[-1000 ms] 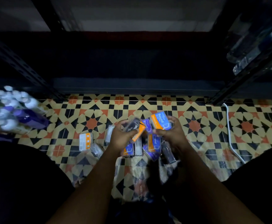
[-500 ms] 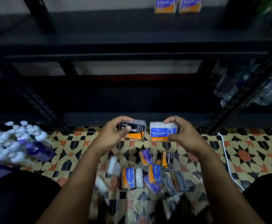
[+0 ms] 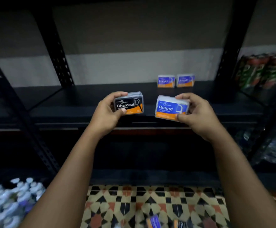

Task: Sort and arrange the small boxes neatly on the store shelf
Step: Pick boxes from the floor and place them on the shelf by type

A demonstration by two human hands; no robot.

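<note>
Dim, low-contrast scene; shelf [image 3: 84, 99] recesses nearly black. Wide-angle bending at edges. Bottles [image 3: 7, 204] lower left blurred, probably motion smear.

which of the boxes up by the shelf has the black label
The Charcoal box, held in the left hand. The Round box in the right hand and the two boxes on the shelf all have blue labels.

The Charcoal box [image 3: 128, 103] you're holding is clear glossy plastic with a smooth black-and-orange printed label, and your Round box [image 3: 171, 108] has the same shiny plastic casing with a blue-and-orange label. In front of you the shelf [image 3: 84, 96] is matt black, with perforated metal uprights [image 3: 58, 51]. Below you the floor [image 3: 134, 203] is smooth patterned tile.
</note>
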